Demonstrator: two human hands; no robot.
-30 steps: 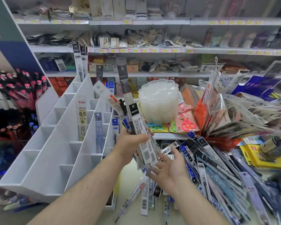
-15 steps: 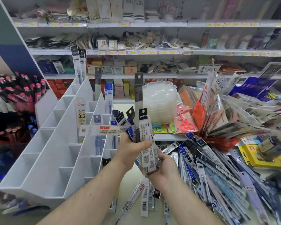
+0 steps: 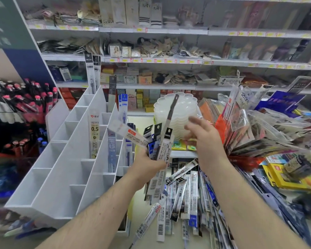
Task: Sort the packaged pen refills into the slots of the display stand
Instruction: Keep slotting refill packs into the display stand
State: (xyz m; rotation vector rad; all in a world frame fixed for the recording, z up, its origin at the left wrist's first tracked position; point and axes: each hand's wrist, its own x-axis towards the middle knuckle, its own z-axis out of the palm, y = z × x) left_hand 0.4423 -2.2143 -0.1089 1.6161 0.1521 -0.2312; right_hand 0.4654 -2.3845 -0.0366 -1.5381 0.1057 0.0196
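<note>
room: stationery shop aisle, long white shelves (image 3: 151, 60) across the back crammed with small boxes, cards and yellow price tags. Most of it is too blurry to read.

surface: pale counter (image 3: 180, 238), mostly buried. Big loose pile of packaged refills (image 3: 190, 191) lies across the middle and runs off to the right, with a fan of clear hanging packs (image 3: 250, 133) stacked up behind it and a yellow box (image 3: 284, 178) on the far right.

display stand: white stepped stand (image 3: 61, 169) on the left, lots of open slots. A few already have refills standing upright in them, like the yellow-label 0.5 pack (image 3: 94, 133) and a blue 0.5 pack (image 3: 111, 150) one column over.

other stuff: stack of clear scalloped dishes (image 3: 176, 114) behind the hands, rack of red-capped pens (image 3: 25, 97) far left.

left hand: left hand (image 3: 147, 168) is up at mid-frame, fingers wrapped round the lower part of a bundle of refills (image 3: 160, 151) that fans out upward, one white pack tilting off to the left toward the stand.

right hand: right hand (image 3: 203, 139) is lifted just right of the bundle, back to the camera, fingers loose and spread, gripping nothing, not touching the packs.

refills vs hands: bundle sits between the stand and the right hand, and above the pile.
</note>
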